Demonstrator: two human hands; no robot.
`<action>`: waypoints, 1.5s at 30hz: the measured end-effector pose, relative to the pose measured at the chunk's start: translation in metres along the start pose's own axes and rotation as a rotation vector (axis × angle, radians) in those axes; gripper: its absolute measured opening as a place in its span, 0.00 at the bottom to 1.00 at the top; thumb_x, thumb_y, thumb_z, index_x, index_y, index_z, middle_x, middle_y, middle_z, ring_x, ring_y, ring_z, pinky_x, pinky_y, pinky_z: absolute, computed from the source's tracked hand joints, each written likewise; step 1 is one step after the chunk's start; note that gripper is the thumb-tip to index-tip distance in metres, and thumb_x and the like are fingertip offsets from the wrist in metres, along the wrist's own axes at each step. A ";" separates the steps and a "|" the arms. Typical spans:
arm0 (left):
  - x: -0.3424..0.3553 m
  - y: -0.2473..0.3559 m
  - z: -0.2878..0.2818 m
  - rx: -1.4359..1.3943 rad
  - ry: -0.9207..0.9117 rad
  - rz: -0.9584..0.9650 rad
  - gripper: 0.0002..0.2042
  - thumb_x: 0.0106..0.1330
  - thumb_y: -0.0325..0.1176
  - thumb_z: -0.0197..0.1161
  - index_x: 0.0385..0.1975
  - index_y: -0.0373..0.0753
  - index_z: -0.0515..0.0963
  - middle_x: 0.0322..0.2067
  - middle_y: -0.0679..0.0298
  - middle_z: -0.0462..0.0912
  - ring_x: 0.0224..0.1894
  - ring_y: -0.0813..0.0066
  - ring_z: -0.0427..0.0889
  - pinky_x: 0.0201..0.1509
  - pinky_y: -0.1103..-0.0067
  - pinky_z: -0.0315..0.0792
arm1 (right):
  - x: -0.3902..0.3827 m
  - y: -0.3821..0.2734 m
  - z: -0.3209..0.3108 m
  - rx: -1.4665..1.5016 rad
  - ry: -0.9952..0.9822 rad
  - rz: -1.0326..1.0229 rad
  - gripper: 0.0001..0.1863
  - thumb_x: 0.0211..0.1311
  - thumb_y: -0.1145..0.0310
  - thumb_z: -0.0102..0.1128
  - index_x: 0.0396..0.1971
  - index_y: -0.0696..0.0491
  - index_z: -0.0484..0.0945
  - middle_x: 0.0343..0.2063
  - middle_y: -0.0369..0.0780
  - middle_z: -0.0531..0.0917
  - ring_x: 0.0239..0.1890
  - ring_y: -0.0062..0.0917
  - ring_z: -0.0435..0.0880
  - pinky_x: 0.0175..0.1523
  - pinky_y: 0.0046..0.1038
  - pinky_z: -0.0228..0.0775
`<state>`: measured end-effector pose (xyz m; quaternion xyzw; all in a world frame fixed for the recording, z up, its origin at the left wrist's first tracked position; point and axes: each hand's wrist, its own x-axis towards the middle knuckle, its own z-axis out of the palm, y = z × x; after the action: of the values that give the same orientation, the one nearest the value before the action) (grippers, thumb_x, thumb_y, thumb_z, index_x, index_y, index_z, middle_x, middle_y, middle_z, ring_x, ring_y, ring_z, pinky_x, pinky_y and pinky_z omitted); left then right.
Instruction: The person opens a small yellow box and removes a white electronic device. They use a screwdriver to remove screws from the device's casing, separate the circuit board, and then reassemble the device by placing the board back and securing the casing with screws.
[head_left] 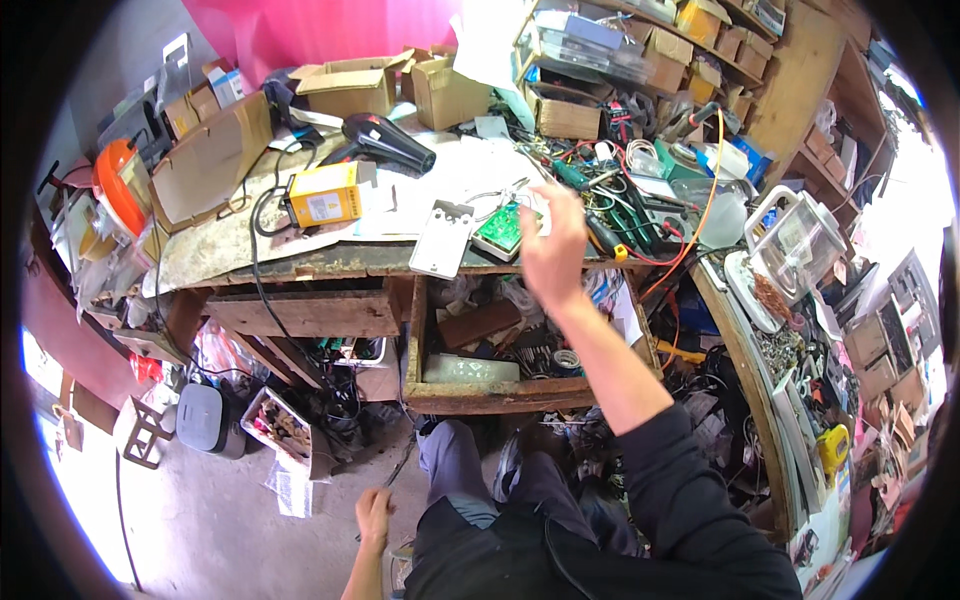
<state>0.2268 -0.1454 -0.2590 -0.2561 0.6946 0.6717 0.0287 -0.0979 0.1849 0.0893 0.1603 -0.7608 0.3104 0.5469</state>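
Observation:
My right hand [556, 245] is above the front edge of the workbench, slightly blurred, thumb and fingers apart, with nothing visible in it. Right beside it lies a green circuit board [503, 231] in a pale casing, partly covered by the hand. A white cover with holes [441, 240] rests just to the left of the board, overhanging the bench edge. Down by my left leg, my left hand [374, 516] is closed around a thin dark cord [401, 465], which runs up toward the drawer.
An open drawer [500, 397] full of loose parts juts out over my knees. On the bench are a black hair dryer [392, 143], a yellow box [325, 195] and cardboard boxes [350, 88]. Tools and wires crowd the right side, near a clear plastic container [797, 245]. A box [285, 430] stands on the floor.

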 end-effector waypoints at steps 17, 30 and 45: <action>0.025 -0.061 0.031 0.013 -0.225 -0.924 0.33 0.69 0.62 0.63 0.51 0.32 0.84 0.36 0.58 0.86 0.34 0.62 0.83 0.42 0.67 0.76 | -0.107 -0.065 0.011 0.472 -1.335 0.076 0.22 0.50 0.54 0.72 0.35 0.55 0.76 0.32 0.45 0.85 0.35 0.48 0.87 0.37 0.48 0.78; 0.092 -0.045 0.019 0.234 -0.315 -1.167 0.37 0.69 0.65 0.62 0.61 0.34 0.81 0.48 0.56 0.87 0.43 0.58 0.86 0.51 0.67 0.77 | -0.101 -0.067 0.008 0.466 -1.422 0.196 0.26 0.42 0.57 0.74 0.38 0.59 0.79 0.34 0.50 0.86 0.38 0.51 0.88 0.41 0.49 0.80; 0.121 0.100 0.054 0.522 -0.343 0.309 0.12 0.71 0.34 0.64 0.35 0.30 0.87 0.24 0.58 0.88 0.25 0.70 0.86 0.31 0.72 0.76 | -0.108 -0.064 0.003 0.370 -1.360 0.009 0.21 0.52 0.52 0.74 0.33 0.54 0.77 0.30 0.43 0.84 0.36 0.46 0.86 0.39 0.46 0.77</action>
<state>0.0661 -0.1365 -0.2193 -0.0152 0.8584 0.5013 0.1075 -0.0250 0.1241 0.0068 0.4062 -0.8692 0.2680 -0.0874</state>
